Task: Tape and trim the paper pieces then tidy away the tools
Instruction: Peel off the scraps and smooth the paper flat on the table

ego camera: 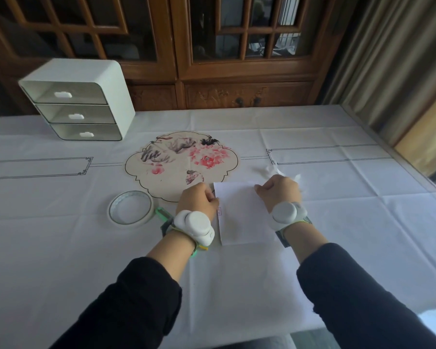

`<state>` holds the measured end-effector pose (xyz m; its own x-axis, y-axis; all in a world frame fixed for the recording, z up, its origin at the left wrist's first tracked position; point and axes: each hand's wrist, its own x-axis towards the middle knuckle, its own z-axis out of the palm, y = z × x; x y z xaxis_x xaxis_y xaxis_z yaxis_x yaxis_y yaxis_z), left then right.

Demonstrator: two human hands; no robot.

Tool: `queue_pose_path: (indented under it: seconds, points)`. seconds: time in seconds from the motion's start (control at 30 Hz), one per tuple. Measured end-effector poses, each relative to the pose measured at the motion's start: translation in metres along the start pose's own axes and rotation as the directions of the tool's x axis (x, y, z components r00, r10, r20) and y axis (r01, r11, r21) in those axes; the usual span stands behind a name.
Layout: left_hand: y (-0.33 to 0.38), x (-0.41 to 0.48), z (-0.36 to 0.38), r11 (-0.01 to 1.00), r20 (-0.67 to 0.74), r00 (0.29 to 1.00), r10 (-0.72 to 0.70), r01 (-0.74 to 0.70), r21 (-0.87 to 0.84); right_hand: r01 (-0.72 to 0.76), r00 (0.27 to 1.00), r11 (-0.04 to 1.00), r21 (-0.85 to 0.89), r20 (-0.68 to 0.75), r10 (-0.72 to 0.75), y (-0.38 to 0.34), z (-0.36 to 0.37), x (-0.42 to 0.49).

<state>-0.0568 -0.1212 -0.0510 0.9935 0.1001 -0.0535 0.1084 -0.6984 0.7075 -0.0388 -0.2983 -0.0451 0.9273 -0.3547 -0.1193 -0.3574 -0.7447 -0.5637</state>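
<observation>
- Left hand point(199, 200) has its fingers curled at the left edge of the white paper sheet point(242, 215) and pinches it.
- Right hand point(278, 191) has curled fingers on the sheet's top right corner; can't tell if it grips, fingertips hidden.
- Hands apart, one at each side of the sheet, which lies flat on the white tablecloth point(61, 248).
- Tape roll point(131, 209) flat, left of left hand.
- Green-handled tool point(163, 214) between roll and left wrist, partly hidden by the wrist.
- Painted fan-shaped paper point(181, 162) just behind the sheet.
- Crumpled white scraps point(269, 171) behind right hand.
- White three-drawer box point(78, 99) far left, drawers closed.
</observation>
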Motion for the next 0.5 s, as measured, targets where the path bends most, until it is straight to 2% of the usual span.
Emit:
queue_pose_path:
  seconds: [0.1, 0.17, 0.3, 0.4, 0.5]
  points:
    - [-0.001, -0.002, -0.002, 0.997, -0.004, 0.997, 0.080, -0.080, -0.019, 0.023, 1.000, 0.999, -0.030, -0.002, -0.023, -0.002, -0.001, -0.004]
    - [-0.003, -0.001, -0.001, 0.985, -0.007, 0.985, 0.171, -0.170, 0.026, 0.075, 0.997, 0.996, -0.052, -0.010, -0.075, -0.003, -0.001, -0.006]
    - [0.002, 0.002, 0.002, 0.912, 0.109, 0.935, 0.338, -0.354, 0.207, 0.298, 0.955, 0.954, -0.016, 0.003, -0.298, -0.007, 0.005, -0.009]
    - [0.004, 0.001, 0.005, 0.847, 0.192, 0.908, 0.373, -0.417, 0.329, 0.391, 0.919, 0.917, -0.072, 0.083, -0.385, -0.011, 0.013, -0.015]
    - [-0.002, 0.002, 0.007, 0.828, 0.171, 0.908, 0.383, -0.419, 0.373, 0.416, 0.909, 0.901, -0.121, 0.087, -0.408, -0.008, 0.016, -0.017]
